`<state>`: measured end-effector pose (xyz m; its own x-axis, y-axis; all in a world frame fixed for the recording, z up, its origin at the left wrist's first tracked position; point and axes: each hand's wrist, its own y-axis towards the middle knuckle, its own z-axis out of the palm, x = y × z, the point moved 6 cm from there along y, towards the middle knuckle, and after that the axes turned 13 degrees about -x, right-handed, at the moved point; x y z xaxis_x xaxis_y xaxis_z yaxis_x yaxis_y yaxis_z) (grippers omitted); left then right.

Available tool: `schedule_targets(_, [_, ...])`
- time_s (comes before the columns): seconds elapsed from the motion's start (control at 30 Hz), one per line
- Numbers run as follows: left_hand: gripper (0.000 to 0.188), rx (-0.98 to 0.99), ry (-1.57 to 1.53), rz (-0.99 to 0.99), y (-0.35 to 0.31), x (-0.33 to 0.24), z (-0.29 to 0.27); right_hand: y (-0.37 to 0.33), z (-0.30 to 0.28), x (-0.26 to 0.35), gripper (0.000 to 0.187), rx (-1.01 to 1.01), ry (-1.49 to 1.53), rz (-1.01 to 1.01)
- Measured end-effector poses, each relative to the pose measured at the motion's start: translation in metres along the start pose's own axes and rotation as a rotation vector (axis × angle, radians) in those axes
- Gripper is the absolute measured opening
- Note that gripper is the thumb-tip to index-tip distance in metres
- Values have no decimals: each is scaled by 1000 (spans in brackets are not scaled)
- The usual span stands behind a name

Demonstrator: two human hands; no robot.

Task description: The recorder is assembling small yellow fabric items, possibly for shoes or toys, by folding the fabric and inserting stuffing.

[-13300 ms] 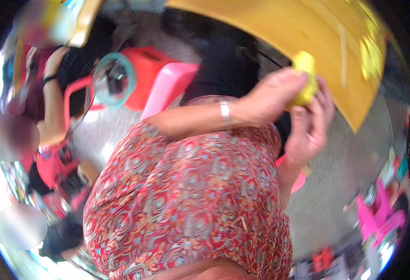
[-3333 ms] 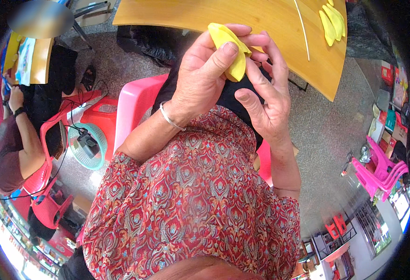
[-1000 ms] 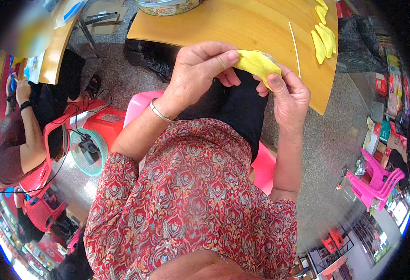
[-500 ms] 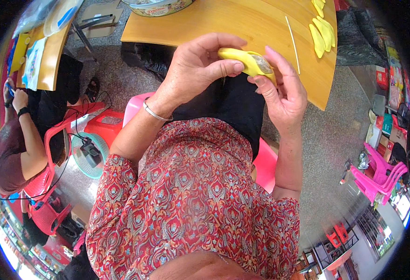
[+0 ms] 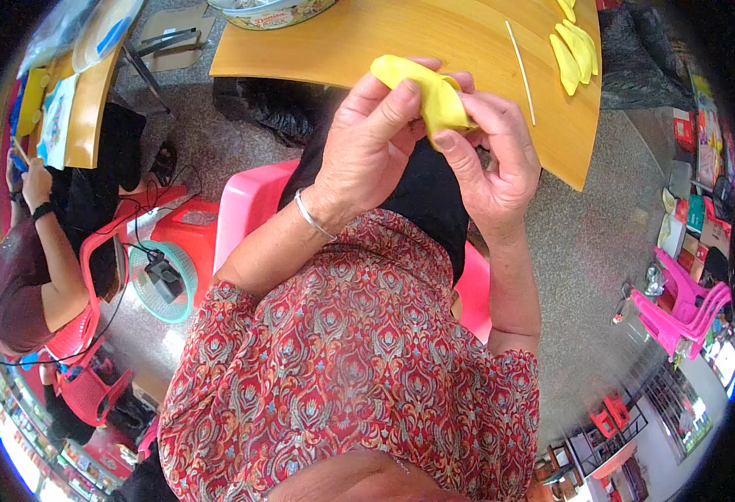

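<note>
Over the near edge of the wooden table (image 5: 342, 50), I hold a yellow, banana-shaped cloth piece (image 5: 436, 99) between both hands. My left hand (image 5: 367, 146) pinches its rounded left end, thumb on top and fingers behind. At the other end, my right hand (image 5: 497, 163) grips the cloth with thumb and fingers. The piece looks plump; no stuffing shows at this moment. On the table to the right lie several similar yellow pieces (image 5: 581, 57). A thin pale stick (image 5: 521, 74) rests beside them.
A round tin (image 5: 275, 15) stands at the table's far left. Left of me are a red plastic chair (image 5: 104, 251), a green basket (image 5: 185, 289) with a black adapter and cables, and a person (image 5: 33, 268) at another table. A pink chair (image 5: 681, 305) stands at right.
The yellow piece has been turned and tilted, so the pale stuffing seen in its opening is now hidden. My left hand has dropped slightly and moved closer to the right hand.
</note>
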<state>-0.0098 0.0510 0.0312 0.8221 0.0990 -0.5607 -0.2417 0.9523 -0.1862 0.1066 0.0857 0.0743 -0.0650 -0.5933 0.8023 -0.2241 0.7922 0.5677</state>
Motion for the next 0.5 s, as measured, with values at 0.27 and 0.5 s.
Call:
schedule_targets(0.27, [37, -87, 97, 21, 1, 4, 0, 13, -3, 0, 32, 68, -401, -293])
schedule_targets(0.5, [54, -44, 307, -50, 0, 4, 5, 0, -17, -28, 21, -44, 398, 548])
